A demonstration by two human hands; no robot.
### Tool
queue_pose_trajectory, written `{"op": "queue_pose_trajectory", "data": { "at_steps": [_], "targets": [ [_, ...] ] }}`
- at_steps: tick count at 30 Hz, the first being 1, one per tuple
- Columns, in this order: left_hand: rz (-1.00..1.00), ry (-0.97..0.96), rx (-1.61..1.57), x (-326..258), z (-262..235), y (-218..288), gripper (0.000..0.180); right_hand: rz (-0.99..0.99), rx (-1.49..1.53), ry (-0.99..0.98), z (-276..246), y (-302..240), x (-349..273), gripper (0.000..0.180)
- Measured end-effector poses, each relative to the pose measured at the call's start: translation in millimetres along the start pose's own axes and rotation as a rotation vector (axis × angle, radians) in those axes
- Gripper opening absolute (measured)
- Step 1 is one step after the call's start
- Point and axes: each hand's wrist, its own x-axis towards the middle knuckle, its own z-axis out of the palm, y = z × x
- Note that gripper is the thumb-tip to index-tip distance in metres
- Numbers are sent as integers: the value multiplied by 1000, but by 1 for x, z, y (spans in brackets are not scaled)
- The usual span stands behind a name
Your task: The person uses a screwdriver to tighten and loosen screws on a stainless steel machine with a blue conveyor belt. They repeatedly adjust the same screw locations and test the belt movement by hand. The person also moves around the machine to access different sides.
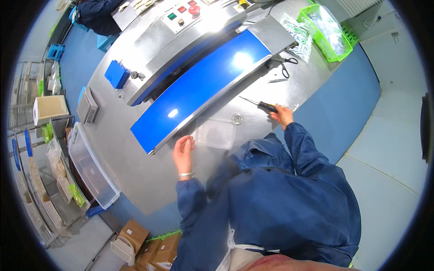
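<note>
My right hand (283, 116) is closed around the black handle of a screwdriver (267, 107). Its thin shaft points left, over the steel worktable (253, 119). By the near edge of a blue conveyor belt (205, 83), my left hand (183, 151) has its fingers loosely bent, with nothing visible in them. A shallow clear plastic tray (216, 133) lies between my two hands. Just beyond it, a small round metal piece (237, 119) rests on the steel.
Black-handled scissors (285, 67) lie near the belt's right end. Farther right stands a green basket (325, 34) holding clear bags. Behind the belt is a control panel (183, 16) with buttons. A clear bin (92, 167) and cardboard boxes (135, 235) are at left. Another person (97, 16) is at upper left.
</note>
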Motion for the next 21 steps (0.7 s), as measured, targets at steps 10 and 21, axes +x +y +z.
{"op": "queue_pose_trajectory", "data": {
  "at_steps": [10,21],
  "targets": [
    [70,10,147,-14,-18,-18,23,-568,-1100,195,23,-77,33,28],
    [161,99,417,-5,7,-15,17,-743,-1436,141,38,-113,134,16]
  ]
}}
